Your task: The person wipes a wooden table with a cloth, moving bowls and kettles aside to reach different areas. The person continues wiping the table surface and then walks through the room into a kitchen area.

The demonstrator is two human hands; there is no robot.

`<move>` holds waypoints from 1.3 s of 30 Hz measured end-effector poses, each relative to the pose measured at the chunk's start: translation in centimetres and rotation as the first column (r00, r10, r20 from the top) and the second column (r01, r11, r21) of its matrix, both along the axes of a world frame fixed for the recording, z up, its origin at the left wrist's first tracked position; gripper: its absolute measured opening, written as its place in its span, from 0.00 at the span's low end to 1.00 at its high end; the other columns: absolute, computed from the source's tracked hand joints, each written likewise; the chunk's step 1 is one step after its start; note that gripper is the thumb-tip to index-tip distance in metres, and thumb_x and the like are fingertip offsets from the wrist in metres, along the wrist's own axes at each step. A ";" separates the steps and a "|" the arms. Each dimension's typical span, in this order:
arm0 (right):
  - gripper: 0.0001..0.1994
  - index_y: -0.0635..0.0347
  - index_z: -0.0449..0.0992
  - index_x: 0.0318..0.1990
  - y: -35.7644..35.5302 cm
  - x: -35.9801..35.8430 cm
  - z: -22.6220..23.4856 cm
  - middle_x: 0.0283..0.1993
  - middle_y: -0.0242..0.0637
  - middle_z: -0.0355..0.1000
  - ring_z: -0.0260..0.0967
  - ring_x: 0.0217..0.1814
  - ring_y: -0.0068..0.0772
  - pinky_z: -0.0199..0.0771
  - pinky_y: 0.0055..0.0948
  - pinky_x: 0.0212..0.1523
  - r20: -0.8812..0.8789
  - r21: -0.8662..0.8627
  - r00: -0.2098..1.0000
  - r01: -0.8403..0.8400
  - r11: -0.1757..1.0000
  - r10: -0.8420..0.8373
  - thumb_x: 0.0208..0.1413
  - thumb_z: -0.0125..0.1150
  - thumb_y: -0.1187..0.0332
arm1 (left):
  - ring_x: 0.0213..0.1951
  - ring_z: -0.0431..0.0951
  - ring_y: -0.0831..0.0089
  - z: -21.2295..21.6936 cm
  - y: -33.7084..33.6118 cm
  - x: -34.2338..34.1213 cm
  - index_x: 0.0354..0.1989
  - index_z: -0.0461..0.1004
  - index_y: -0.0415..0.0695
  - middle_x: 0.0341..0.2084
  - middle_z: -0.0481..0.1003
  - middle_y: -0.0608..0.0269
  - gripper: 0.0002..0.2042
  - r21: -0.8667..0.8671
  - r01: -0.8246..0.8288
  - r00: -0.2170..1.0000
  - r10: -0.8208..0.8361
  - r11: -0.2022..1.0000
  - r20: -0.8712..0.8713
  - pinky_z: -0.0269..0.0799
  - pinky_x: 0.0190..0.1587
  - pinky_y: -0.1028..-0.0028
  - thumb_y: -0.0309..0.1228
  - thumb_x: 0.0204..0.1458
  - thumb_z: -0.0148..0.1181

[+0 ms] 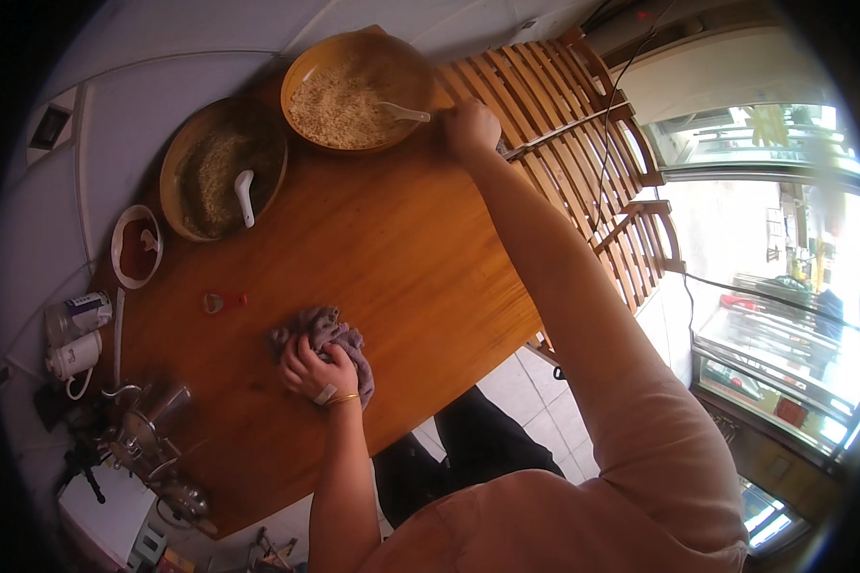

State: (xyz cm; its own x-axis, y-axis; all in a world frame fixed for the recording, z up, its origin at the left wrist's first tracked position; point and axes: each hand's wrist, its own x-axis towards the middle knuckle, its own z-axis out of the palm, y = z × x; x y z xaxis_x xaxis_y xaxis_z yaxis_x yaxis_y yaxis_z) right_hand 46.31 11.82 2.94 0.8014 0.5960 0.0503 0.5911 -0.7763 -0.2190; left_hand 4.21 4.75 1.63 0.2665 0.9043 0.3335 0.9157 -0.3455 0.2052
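Seemingly for control, the left hand (317,371) grips cloth (344,336) bunched underneath. Whether the right hand (472,127) holds anything is unclear.

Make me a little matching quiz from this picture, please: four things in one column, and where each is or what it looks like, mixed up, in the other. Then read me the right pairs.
Things:
1. Cloth
2. Small tool
3. Small bowl
4. Mug

Descriptions:
A. White, with a looped handle
B. Holding a dark red sauce
C. Bunched up under the left hand
D. Partly red, lying by itself on the table

Right pairs: 1-C, 2-D, 3-B, 4-A.
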 end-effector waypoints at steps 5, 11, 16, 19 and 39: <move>0.13 0.61 0.82 0.33 0.3 0.7 -0.3 0.38 0.43 0.78 0.77 0.44 0.45 0.77 0.39 0.44 -0.088 -0.147 0.996 0.004 0.989 -0.017 0.53 0.65 0.58 | 0.52 0.70 0.53 -0.1 0.0 0.0 0.44 0.73 0.45 0.50 0.73 0.57 0.15 -0.017 0.002 1.000 -0.002 1.000 0.005 0.65 0.51 0.51 0.33 0.47 0.55; 0.13 0.60 0.82 0.30 1.1 1.6 1.7 0.34 0.44 0.79 0.78 0.39 0.47 0.79 0.41 0.38 -0.079 -0.026 0.997 -0.014 1.000 0.012 0.53 0.63 0.59 | 0.52 0.70 0.52 0.0 -0.1 0.1 0.45 0.73 0.44 0.50 0.72 0.56 0.16 -0.026 0.000 1.000 0.000 1.000 -0.027 0.65 0.51 0.51 0.34 0.47 0.55; 0.12 0.60 0.80 0.32 0.1 2.0 1.4 0.37 0.47 0.78 0.77 0.41 0.51 0.78 0.43 0.42 -0.087 -0.079 0.990 -0.118 0.990 0.111 0.53 0.63 0.59 | 0.52 0.70 0.52 0.0 -0.1 0.0 0.45 0.73 0.44 0.50 0.72 0.56 0.16 -0.005 0.003 0.999 -0.003 1.000 -0.037 0.65 0.51 0.51 0.34 0.47 0.55; 0.12 0.61 0.80 0.32 0.2 2.1 0.9 0.37 0.48 0.78 0.77 0.43 0.52 0.78 0.44 0.42 -0.086 0.049 0.990 -0.108 0.993 0.112 0.53 0.63 0.59 | 0.52 0.69 0.52 0.0 -0.1 0.1 0.45 0.73 0.44 0.50 0.72 0.56 0.16 -0.012 -0.007 0.998 0.006 1.000 -0.065 0.65 0.51 0.51 0.34 0.47 0.55; 0.10 0.63 0.80 0.32 1.4 3.0 1.4 0.34 0.47 0.79 0.78 0.41 0.49 0.79 0.43 0.42 -0.057 0.030 0.987 -0.147 0.989 0.149 0.53 0.62 0.64 | 0.52 0.69 0.51 -0.3 -0.2 0.0 0.45 0.72 0.43 0.51 0.71 0.53 0.16 -0.036 -0.019 0.998 0.016 0.999 -0.059 0.64 0.52 0.50 0.33 0.47 0.54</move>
State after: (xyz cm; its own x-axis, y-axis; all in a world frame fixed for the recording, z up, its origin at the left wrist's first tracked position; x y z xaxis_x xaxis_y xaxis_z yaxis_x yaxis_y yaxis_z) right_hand 49.35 13.19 4.31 0.7063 0.7076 0.0224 0.6846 -0.6746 -0.2760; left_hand 4.23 4.55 1.35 0.2688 0.9201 0.2848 0.9324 -0.3227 0.1626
